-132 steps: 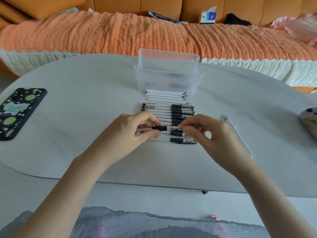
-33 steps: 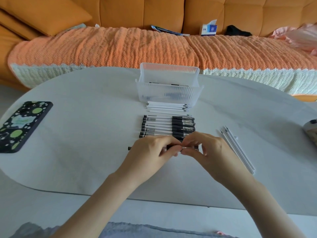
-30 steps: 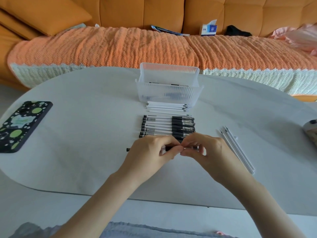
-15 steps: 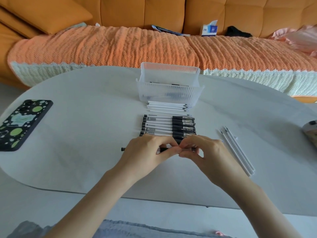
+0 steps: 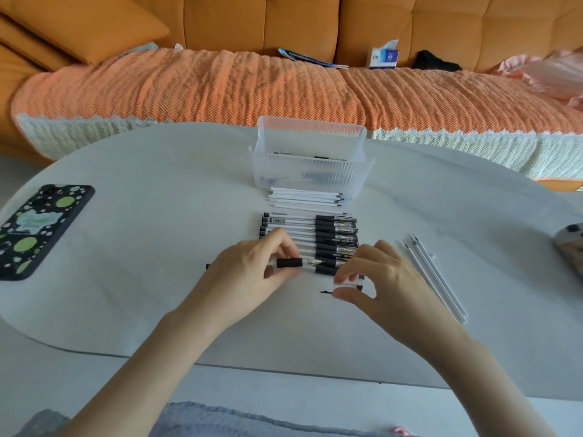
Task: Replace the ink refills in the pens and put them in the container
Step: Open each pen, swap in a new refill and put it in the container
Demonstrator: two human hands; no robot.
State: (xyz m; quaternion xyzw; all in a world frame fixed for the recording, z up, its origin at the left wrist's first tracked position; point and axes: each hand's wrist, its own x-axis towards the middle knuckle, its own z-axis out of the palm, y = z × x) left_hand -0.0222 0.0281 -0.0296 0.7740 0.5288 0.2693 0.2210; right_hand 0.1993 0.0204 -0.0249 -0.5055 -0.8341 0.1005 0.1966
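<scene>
My left hand (image 5: 249, 272) grips a pen (image 5: 288, 263) by its barrel; the black grip and bare metal tip point right. My right hand (image 5: 381, 279) pinches the clear pen cap (image 5: 348, 283) just right of and below that tip, apart from the pen. Behind my hands lies a row of several black-gripped pens (image 5: 315, 230). Further back, several white refills (image 5: 306, 198) lie against the clear ribbed container (image 5: 310, 171), which holds a few pens. Three white refills (image 5: 435, 275) lie at the right.
A phone in a black case with green dots (image 5: 38, 228) lies at the table's left edge. A small device (image 5: 571, 244) sits at the right edge. An orange sofa with a blanket (image 5: 284, 86) runs behind the white table (image 5: 157, 190).
Both hands were together on one pen; now the cap has come off in my right hand, which moved right and down. The pen tip is bare in my left hand.
</scene>
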